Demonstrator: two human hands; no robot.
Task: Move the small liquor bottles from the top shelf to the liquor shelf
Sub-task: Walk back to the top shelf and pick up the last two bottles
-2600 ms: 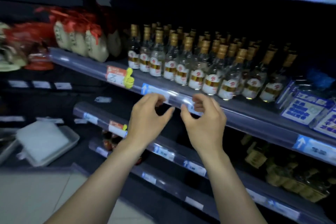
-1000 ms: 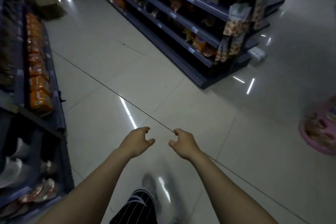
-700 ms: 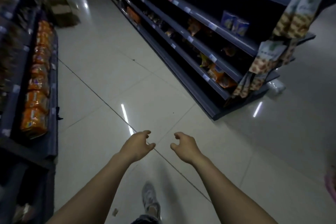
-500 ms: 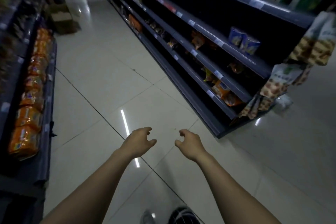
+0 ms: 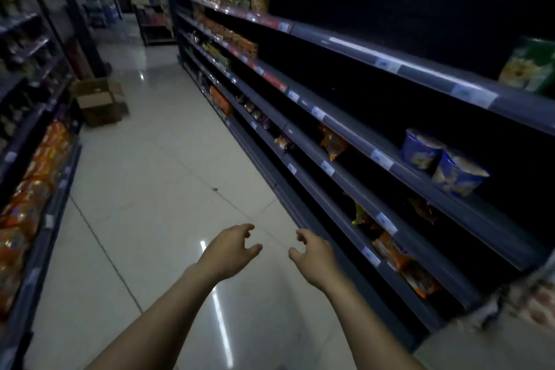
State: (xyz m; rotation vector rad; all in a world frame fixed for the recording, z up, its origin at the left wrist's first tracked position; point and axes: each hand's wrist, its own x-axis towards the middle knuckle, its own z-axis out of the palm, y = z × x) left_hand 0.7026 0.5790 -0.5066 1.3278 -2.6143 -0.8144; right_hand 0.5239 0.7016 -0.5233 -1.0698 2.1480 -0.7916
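On our left runs a shelf of orange packets (image 5: 36,171), with a cardboard box (image 5: 100,100) on the floor beyond. Our left hand (image 5: 228,252) and right hand (image 5: 313,255) hang loosely curled, both holding nothing. No liquor bottles show; the right shelving (image 5: 420,75) carries snacks. We judge at least 1 fetch remains.
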